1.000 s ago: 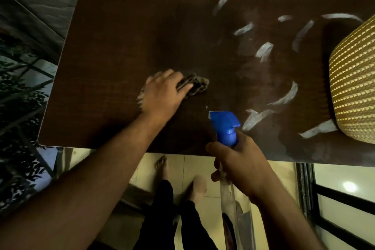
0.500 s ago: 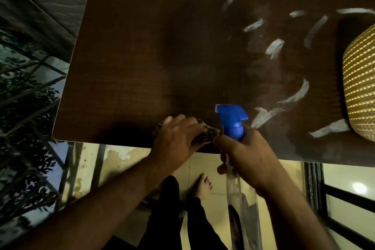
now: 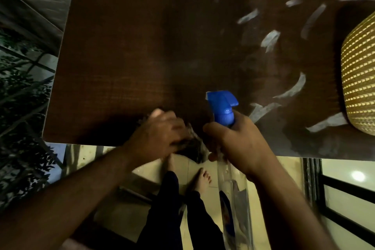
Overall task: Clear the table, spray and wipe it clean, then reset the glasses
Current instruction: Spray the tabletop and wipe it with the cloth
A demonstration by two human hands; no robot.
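left hand [image 3: 160, 134]: it's gripping a dark patterned cloth [image 3: 194, 148] with the fingers curled over it, right at the near edge of the table [image 3: 121, 57]. Pretty motion-blurred, so I can't make out the exact finger layout.

cloth: it's bunched up under and just to the right of the left hand, with a corner hanging off the table edge toward the floor. It's sitting between the two hands, nearly touching the right one.

right hand [image 3: 239, 144]: it's wrapping around the neck of a spray bottle [image 3: 229, 148], fingers clamped just under the blue cap, holding it over the table edge right beside the left hand.

spray bottle: the blue trigger head [image 3: 222, 105] is sticking up above the right hand with the nozzle pointing left over the table. The clear body is hanging down below the hand, off the table, with a dark blue label showing on it.

table: dark brown wood-look top, stretching away beyond both hands. Whitish smeary streaks [image 3: 292, 89] are scattered beyond and to the right of the right hand.

woven thing [image 3: 359, 75]: a yellow woven item, maybe a basket or lampshade, is sitting well off to the right of the right hand, cut off by the frame edge.

feet [image 3: 203, 176]: the person's bare feet are showing on the tiled floor below the hands.
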